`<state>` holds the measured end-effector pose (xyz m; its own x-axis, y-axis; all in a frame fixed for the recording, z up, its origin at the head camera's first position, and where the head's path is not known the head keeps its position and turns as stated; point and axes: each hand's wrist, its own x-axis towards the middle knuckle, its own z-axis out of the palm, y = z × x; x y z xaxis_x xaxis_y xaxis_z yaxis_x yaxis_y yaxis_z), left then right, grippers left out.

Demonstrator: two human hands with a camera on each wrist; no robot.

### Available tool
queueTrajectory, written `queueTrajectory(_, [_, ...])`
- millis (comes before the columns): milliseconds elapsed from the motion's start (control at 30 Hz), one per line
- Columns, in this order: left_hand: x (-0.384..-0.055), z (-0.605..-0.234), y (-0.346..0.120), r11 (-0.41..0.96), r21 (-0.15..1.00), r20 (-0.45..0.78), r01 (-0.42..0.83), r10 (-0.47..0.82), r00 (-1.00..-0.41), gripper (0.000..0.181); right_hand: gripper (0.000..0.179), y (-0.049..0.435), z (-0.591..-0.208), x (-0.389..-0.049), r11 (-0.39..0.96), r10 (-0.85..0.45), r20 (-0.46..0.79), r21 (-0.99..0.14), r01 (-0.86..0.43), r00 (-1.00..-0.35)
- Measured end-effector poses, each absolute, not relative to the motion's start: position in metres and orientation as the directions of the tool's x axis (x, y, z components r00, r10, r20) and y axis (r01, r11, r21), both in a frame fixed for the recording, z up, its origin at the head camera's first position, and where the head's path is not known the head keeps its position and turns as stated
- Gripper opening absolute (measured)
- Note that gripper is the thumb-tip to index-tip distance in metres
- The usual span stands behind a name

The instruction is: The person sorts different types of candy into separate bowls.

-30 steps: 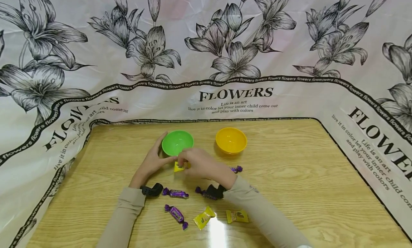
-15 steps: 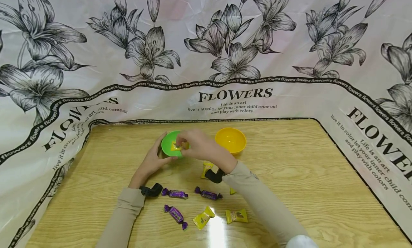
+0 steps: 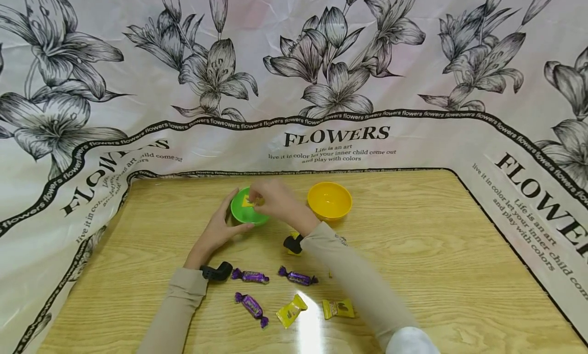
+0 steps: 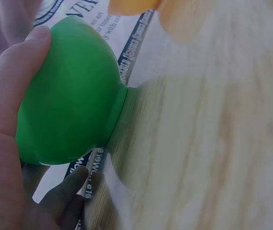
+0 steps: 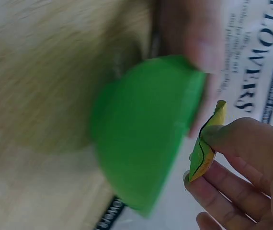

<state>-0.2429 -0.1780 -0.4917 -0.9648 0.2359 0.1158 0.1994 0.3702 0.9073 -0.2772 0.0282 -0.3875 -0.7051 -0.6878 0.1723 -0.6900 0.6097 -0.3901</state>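
My left hand point(image 3: 217, 232) grips the green bowl point(image 3: 248, 220) from its left side, thumb at the near rim and fingers around the far side. In the left wrist view the bowl point(image 4: 74, 96) stands on the wooden table. Over the bowl's opening, my right hand point(image 3: 277, 200) pinches a small yellow-wrapped candy point(image 3: 246, 201) between thumb and fingertips. The right wrist view shows this candy point(image 5: 208, 143) held above the rim, clear of the bowl's wall. Part of the bowl's right side is hidden behind the right hand.
An orange bowl point(image 3: 329, 201) stands to the right of the green one. Nearer lie purple-wrapped candies point(image 3: 251, 308) and yellow-wrapped candies point(image 3: 338, 308), several in all. One yellow candy point(image 3: 294, 244) is partly hidden under the right wrist's camera. A flowered cloth point(image 3: 340, 155) borders the table behind.
My right hand has lifted the yellow candy from in front of the green bowl and carried it up and over the opening. The left hand has stayed on the bowl.
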Motion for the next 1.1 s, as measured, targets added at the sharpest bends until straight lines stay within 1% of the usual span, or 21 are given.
queueTrajectory(233, [-0.242, -0.490, -0.178, 0.368, 0.910, 0.111, 0.191, 0.228, -0.967, 0.103, 0.015, 0.019, -0.409, -0.288, 0.641, -0.685, 0.153, -0.337, -0.689, -0.712])
queueTrajectory(400, [-0.241, -0.489, -0.177, 0.355, 0.913, 0.119, 0.199, 0.235, -0.965, 0.104, 0.016, 0.015, -0.413, -0.289, 0.652, -0.689, 0.151, -0.299, -0.697, -0.709])
queueTrajectory(533, [-0.241, -0.489, -0.177, 0.352, 0.914, 0.121, 0.201, 0.236, -0.964, 0.107, 0.016, 0.012, -0.416, -0.289, 0.648, -0.701, 0.160, -0.261, -0.715, -0.695])
queueTrajectory(633, [-0.241, -0.490, -0.178, 0.358, 0.911, 0.128, 0.206, 0.231, -0.965, 0.108, 0.016, 0.011, -0.419, -0.290, 0.650, -0.712, 0.142, -0.235, -0.723, -0.687])
queueTrajectory(767, [-0.241, -0.491, -0.178, 0.353, 0.911, 0.133, 0.212, 0.233, -0.963, 0.107, 0.017, 0.010, -0.424, -0.291, 0.664, -0.713, 0.112, -0.210, -0.718, -0.692])
queueTrajectory(933, [-0.242, -0.491, -0.178, 0.347, 0.915, 0.126, 0.206, 0.239, -0.963, 0.104, 0.018, 0.009, -0.427, -0.291, 0.675, -0.707, 0.120, -0.177, -0.716, -0.697])
queueTrajectory(1100, [-0.237, -0.481, -0.176, 0.355, 0.916, 0.101, 0.188, 0.248, -0.963, 0.103, 0.013, 0.010, -0.423, -0.289, 0.675, -0.703, 0.118, -0.201, -0.710, -0.702])
